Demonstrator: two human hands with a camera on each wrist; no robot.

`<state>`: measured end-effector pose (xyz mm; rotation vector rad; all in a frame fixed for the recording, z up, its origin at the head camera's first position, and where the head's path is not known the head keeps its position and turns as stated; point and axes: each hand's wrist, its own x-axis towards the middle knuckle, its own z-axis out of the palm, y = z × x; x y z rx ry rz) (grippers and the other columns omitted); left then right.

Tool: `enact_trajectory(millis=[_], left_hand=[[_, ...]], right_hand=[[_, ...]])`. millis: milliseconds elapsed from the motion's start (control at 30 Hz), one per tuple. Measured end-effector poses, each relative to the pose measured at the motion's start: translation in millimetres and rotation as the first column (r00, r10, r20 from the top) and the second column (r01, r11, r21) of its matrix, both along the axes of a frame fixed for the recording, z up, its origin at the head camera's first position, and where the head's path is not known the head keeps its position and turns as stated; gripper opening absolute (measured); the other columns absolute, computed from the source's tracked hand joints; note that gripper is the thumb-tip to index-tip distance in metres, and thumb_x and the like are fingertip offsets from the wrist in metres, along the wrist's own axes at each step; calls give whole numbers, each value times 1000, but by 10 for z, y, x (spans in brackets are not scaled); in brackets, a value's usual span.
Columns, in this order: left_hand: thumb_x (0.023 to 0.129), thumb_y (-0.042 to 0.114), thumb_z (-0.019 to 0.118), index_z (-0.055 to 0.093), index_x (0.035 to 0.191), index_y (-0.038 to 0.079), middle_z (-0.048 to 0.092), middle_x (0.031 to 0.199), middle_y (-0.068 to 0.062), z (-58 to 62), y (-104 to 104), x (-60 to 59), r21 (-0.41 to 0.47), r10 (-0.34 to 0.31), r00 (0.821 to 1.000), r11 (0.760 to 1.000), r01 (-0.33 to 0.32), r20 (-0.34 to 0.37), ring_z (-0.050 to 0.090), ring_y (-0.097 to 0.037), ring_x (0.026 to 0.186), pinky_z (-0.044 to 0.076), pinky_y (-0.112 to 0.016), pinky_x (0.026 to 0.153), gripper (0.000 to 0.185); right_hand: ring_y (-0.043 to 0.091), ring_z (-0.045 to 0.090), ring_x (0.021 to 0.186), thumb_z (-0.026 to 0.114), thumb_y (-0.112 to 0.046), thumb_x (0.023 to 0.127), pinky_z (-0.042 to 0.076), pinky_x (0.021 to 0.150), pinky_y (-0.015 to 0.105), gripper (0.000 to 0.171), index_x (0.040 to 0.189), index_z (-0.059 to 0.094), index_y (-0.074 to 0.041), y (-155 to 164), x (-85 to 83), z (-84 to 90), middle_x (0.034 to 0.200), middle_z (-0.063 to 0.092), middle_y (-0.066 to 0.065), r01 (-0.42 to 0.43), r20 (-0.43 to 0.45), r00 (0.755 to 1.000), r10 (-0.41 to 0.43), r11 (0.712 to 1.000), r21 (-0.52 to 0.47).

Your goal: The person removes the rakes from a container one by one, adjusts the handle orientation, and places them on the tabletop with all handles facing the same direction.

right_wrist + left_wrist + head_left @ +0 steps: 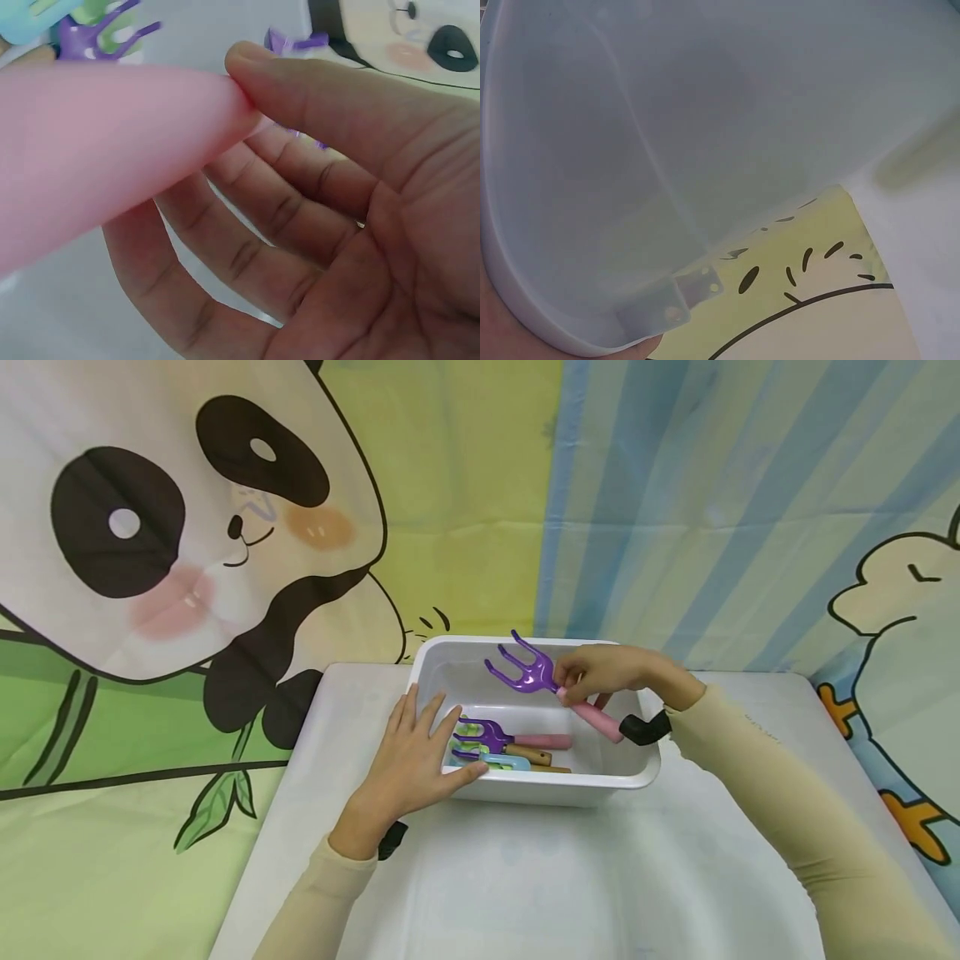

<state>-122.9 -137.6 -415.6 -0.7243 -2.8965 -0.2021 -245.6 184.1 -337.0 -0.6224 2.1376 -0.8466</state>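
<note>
One purple fork over bin's 1 o'clock side: right hand fingers pinch its pink handle near the neck, probably for control; left hand fingers spread at 8 o'clock rim, likely steadying.

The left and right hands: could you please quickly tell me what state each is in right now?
Left hand: open, spread over the edge of the white bin.
Right hand: closed, holding a purple fork by its pink handle.
</note>
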Motion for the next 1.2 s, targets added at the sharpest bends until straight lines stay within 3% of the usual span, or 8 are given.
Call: enact_trajectory(millis=[233, 467, 867, 1200], left_hand=[[88, 84, 32, 48, 149, 8, 32, 157, -21, -2, 2, 0, -7, -3, 1000, 1000, 3, -12, 6, -51, 147, 8, -59, 117, 99], [88, 84, 32, 48, 149, 8, 32, 157, -21, -5, 9, 8, -5, 0, 1000, 1000, 0, -3, 4, -50, 147, 5, -58, 118, 99], [88, 83, 33, 49, 148, 8, 35, 156, -22, 8, -3, 21, -1, 0, 1000, 1000, 0, -13, 6, -50, 147, 4, -57, 118, 97], [88, 83, 34, 50, 147, 8, 37, 155, -22, 4, 3, 15, 6, -4, 1000, 1000, 4, -16, 7, -50, 147, 6, -58, 118, 97]], right_hand=[[26, 62, 85, 66, -14, 97, 59, 72, 43, 25, 114, 58, 3, 376, 155, 276, 102, 59, 16, 71, -41, 996, -75, 994, -84], [28, 62, 90, 65, -17, 99, 58, 78, 43, 29, 116, 55, 3, 930, 282, 289, 103, 60, 17, 212, -57, 974, -219, 971, -108], [25, 62, 92, 60, -19, 102, 57, 80, 44, 40, 125, 45, 10, 1681, 394, -108, 108, 57, 21, 383, 15, 923, -384, 917, -111], [27, 59, 95, 61, -21, 102, 55, 86, 49, 42, 125, 42, 9, 1892, 392, -607, 110, 57, 21, 475, 93, 879, -467, 870, -128]])
